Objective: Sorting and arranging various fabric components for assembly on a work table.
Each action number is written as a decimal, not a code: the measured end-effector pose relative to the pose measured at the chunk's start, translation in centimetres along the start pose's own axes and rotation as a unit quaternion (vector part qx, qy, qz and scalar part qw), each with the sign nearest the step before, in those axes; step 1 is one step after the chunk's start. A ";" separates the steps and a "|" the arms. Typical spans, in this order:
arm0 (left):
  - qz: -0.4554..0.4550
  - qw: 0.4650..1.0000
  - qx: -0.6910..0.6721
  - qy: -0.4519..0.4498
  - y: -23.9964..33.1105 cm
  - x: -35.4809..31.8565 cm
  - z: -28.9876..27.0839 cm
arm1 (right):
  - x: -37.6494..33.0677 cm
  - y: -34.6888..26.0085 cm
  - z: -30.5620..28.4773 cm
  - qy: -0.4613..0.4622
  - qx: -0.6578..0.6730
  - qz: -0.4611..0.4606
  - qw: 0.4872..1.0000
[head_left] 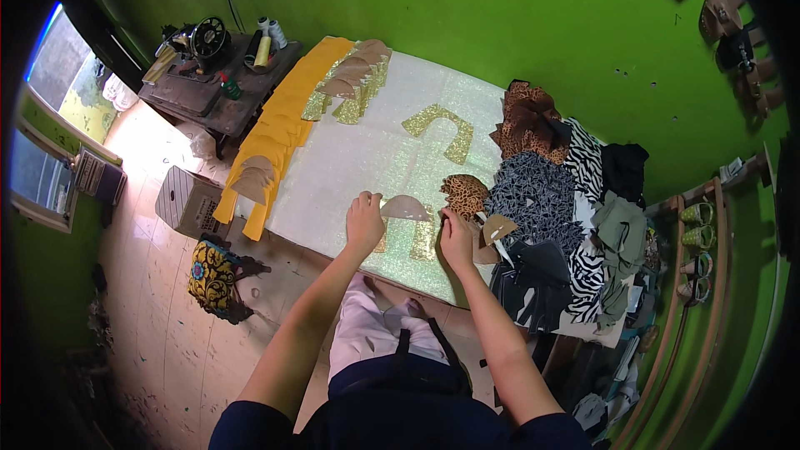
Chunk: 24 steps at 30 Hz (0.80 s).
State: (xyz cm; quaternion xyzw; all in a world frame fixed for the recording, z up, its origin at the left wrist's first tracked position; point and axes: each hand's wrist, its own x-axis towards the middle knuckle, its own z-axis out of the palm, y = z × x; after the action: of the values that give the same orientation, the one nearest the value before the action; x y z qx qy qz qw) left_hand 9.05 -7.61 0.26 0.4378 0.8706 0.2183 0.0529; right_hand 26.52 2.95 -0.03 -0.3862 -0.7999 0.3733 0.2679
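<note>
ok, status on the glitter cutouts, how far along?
Done, apparently: a row of gold pieces topped with tan half-round pieces along the table's far edge. In hand: left hand and right hand press a tan half-round onto a gold cutout. Left: one bare gold U-shaped cutout mid-table.

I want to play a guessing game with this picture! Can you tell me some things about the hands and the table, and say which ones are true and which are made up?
1. Both hands rest on the glittery white sheet. True: the left hand and the right hand press down near its front edge.
2. A tan curved piece lies between the hands. True.
3. The gold U-shaped piece is in the left hand. False: it lies alone, farther up the sheet.
4. The walls are blue. False: the wall is bright green.
5. A sewing machine stands on the dark side table. True.
</note>
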 end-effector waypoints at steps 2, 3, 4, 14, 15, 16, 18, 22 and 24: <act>0.036 0.999 0.012 0.006 0.2 -0.2 0.0 | 0.5 0.3 -0.4 -0.016 -0.074 -0.093 0.993; 0.038 0.999 0.012 0.007 0.5 -0.3 0.1 | 0.7 0.3 -0.6 -0.014 -0.074 -0.092 0.993; 0.074 0.997 0.019 0.011 0.8 -0.5 0.2 | 1.0 0.0 -0.6 -0.031 -0.088 -0.113 0.989; 0.145 0.989 0.021 0.004 2.9 0.8 1.2 | 2.9 -0.2 -0.2 -0.099 -0.218 -0.215 0.947; 0.146 0.989 0.020 0.004 2.8 1.1 1.3 | 3.0 -0.1 -0.2 -0.098 -0.219 -0.215 0.947; 0.116 0.992 0.025 -0.040 3.2 1.5 0.7 | 3.1 0.0 -0.2 -0.105 -0.236 -0.219 0.941; 0.088 0.992 0.029 -0.085 3.5 2.3 0.4 | 3.2 0.1 -0.3 -0.111 -0.255 -0.223 0.934; 0.089 0.988 0.035 -0.122 2.3 3.1 -0.4 | 4.0 -1.0 -0.3 -0.124 -0.228 -0.209 0.943; 0.111 0.988 0.007 -0.110 1.4 3.7 -0.9 | 4.7 -1.4 -0.3 -0.128 -0.208 -0.206 0.948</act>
State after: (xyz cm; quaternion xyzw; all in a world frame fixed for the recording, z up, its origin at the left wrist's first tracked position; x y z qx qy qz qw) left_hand 7.53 -4.27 2.06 0.5535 0.8070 0.1669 0.1205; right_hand 23.54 6.35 1.95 -0.2092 -0.9493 0.1821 0.1478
